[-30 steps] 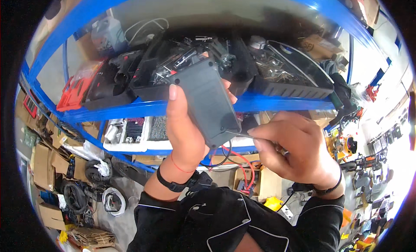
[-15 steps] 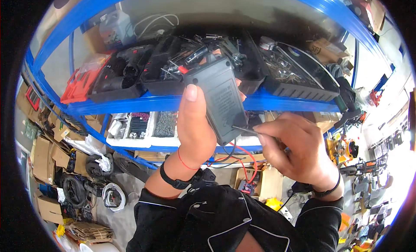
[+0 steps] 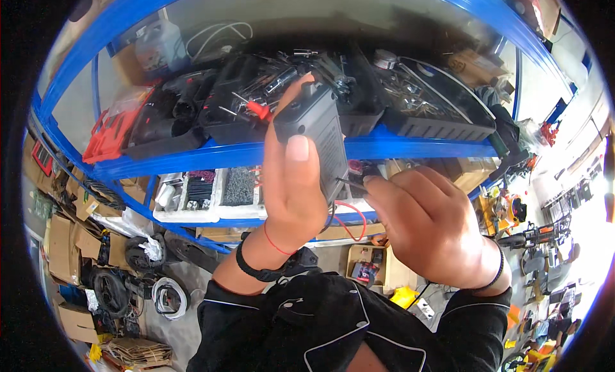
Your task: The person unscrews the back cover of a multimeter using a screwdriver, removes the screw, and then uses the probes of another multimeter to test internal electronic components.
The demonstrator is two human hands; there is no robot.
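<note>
My left hand (image 3: 295, 189) grips a dark grey plastic box (image 3: 315, 119), its thumb on the near side, the box now turned partly away from me. My right hand (image 3: 426, 221) pinches a thin metal tool (image 3: 349, 183) whose tip touches the box near its lower end. A red wire (image 3: 360, 225) and a dark one hang below the box. Just behind the box's upper left, a red object (image 3: 256, 108) shows among metal pieces; whether it is attached to the box, I cannot tell.
A blue shelf rack (image 3: 423, 146) holds black trays (image 3: 442, 119) of metal tools, a red case (image 3: 102, 141) and, lower down, white bins (image 3: 198, 213) of small parts. On the floor lie cardboard boxes (image 3: 64, 250), tyres (image 3: 106, 289) and a white coiled hose (image 3: 168, 295).
The box has turned, showing its top end and hiding more of its broad face. My left thumb has moved across it, and my right hand has shifted slightly with the tool at the box.
</note>
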